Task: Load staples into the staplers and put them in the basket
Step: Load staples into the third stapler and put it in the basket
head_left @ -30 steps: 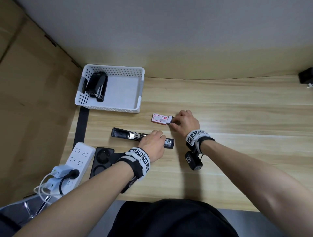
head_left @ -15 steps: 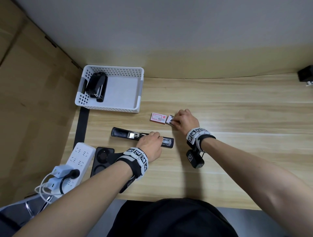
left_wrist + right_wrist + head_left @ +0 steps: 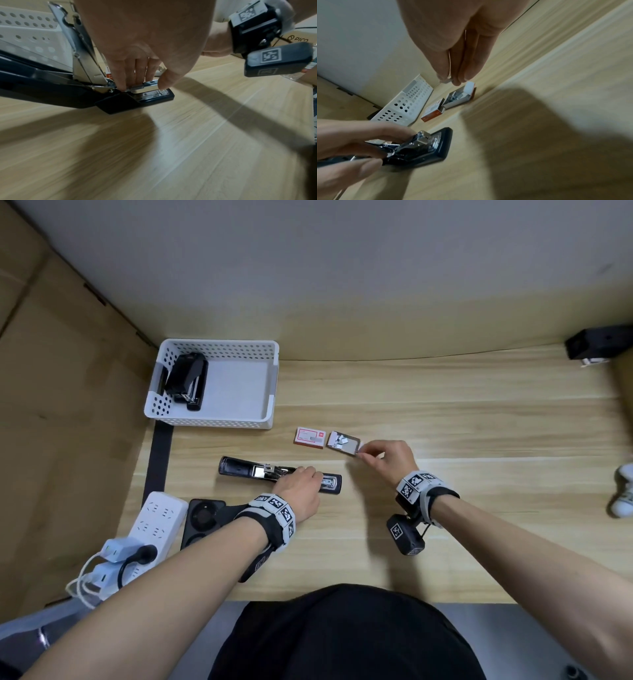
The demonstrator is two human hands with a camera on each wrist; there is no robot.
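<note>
**Open stapler held flat while the right hand pinched staples**

The open stapler (image 3: 279, 479) lay unfolded on the table (image 3: 445, 412), its long axis running left to right, its lid end to the left and its base end to the right. The left hand (image 3: 299, 491) curled its fingers (image 3: 120, 75) and thumb round the metal staple channel near the base end. The right hand (image 3: 387, 460) hovered just right of the open staple tray (image 3: 342, 443), its fingers (image 3: 462, 67) pinching a small strip of staples (image 3: 447, 79). The tray's sleeve (image 3: 309, 437) lay just left of it. At the far left stood the white basket (image 3: 219, 347), a second stapler (image 3: 186, 380) inside along its left wall, long axis near to far.
</note>
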